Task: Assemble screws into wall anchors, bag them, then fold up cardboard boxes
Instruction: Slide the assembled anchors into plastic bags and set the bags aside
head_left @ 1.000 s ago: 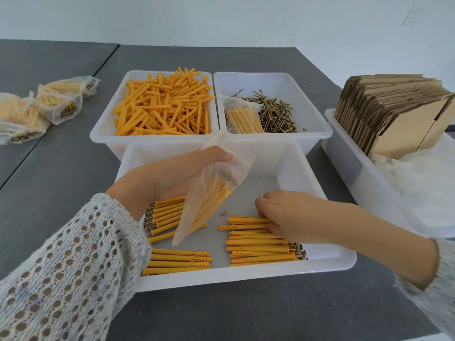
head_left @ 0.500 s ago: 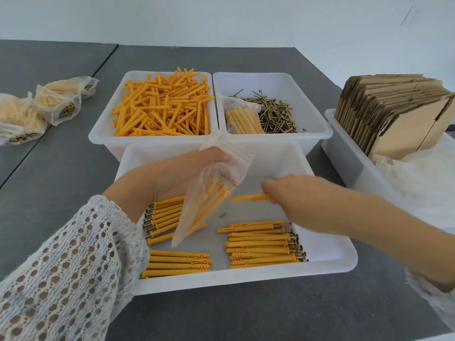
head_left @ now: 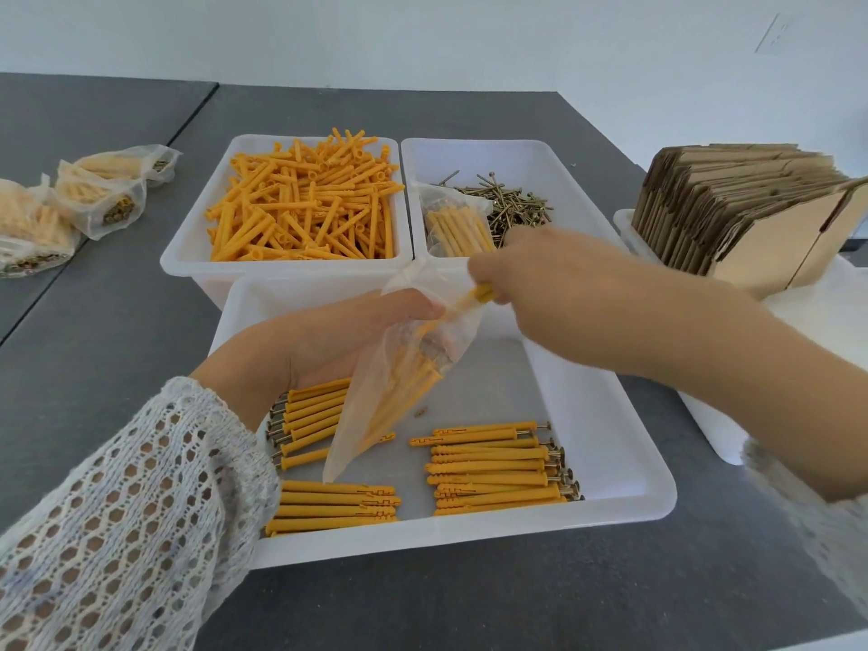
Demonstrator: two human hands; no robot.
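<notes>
Anchors fitted with screws lie in a white front tray (head_left: 624, 462) on a dark grey table (head_left: 469, 603), seen from the head camera looking down. They rest in three groups: a right group (head_left: 493, 469) of about ten with screw heads pointing right, a front left group (head_left: 333, 507) of four, and a back left group (head_left: 305, 422) of about seven, partly hidden behind a clear plastic bag (head_left: 399, 378).

The left hand (head_left: 329, 340), in a white open-knit sleeve (head_left: 131, 509), grips the bag near its mouth with curled fingers and holds it tilted above the tray. Several assembled anchors are already inside; the exact count cannot be told through the plastic. The right hand (head_left: 540, 279) pinches one assembled anchor (head_left: 476, 296) at the bag's mouth, its tip entering the opening.

Behind the front tray stand two more white bins, side by side and touching. The left bin (head_left: 188, 256) is heaped with loose orange anchors (head_left: 305, 204), too many to count. The right bin (head_left: 469, 150) holds a pile of loose brass screws (head_left: 507, 204) and one filled bag (head_left: 458, 227).

At far left, three filled bags (head_left: 94, 199) lie on the table. At right, a fourth white bin (head_left: 704, 425) carries a row of flat cardboard boxes (head_left: 732, 209) standing on edge.
</notes>
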